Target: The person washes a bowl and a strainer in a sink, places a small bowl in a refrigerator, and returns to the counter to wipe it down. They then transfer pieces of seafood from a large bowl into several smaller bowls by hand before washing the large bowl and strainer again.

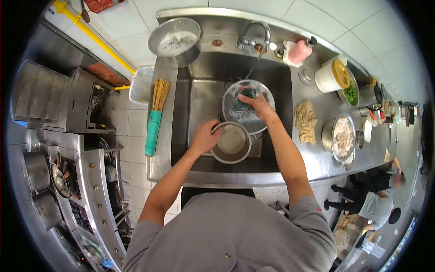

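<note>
My left hand (206,137) grips the rim of a small round metal pot (232,143) low in the steel sink (195,97). A dark green scrubbing pad (247,100) is in my right hand (259,105), over a basin (257,119) of soapy water. The basin stands in the sink's right part, just behind the pot. Water runs in a thin stream from the curved faucet (254,34) behind it. The fingertips of my right hand are partly hidden by the pad.
A large pot (183,56) stands at the sink's back left corner, a stick brush (154,129) on the left edge. Rightward are a pink bottle (300,51), a cloth (306,121), a white bucket (325,79) and a food bowl (327,138). Two people (378,206) are at far right.
</note>
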`<state>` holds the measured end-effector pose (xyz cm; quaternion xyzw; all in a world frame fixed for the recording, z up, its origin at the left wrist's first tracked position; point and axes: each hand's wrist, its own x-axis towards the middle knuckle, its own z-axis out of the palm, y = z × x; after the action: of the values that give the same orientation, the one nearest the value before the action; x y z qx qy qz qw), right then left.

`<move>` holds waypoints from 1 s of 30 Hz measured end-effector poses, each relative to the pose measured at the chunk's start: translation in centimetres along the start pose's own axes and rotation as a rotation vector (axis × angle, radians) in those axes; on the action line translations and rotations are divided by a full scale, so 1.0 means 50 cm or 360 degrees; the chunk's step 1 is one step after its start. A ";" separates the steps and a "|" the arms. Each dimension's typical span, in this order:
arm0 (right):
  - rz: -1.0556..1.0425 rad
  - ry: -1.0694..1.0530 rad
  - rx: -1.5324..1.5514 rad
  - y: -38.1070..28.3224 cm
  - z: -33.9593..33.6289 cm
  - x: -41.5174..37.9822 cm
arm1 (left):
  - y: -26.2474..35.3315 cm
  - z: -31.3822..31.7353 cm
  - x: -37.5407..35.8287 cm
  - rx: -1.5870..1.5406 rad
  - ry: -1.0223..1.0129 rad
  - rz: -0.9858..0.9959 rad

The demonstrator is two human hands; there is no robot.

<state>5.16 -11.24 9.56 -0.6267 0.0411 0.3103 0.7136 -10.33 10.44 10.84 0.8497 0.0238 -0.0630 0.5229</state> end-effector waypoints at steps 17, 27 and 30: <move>-0.0545 0.0235 -0.0584 0.185 -0.052 -0.101 | -0.029 0.151 0.182 -0.0228 -0.0075 0.0174; -0.0330 0.0158 -0.0414 0.167 -0.044 -0.095 | -0.014 0.129 0.262 0.0311 -0.0341 0.0248; -0.0370 0.0166 -0.0383 0.160 -0.041 -0.092 | -0.014 0.113 0.259 0.0296 -0.0293 0.0266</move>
<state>-1.81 -14.78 4.25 -0.7234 -0.0319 0.1955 0.6614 1.98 5.39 5.99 0.8842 -0.1010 -0.0987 0.4453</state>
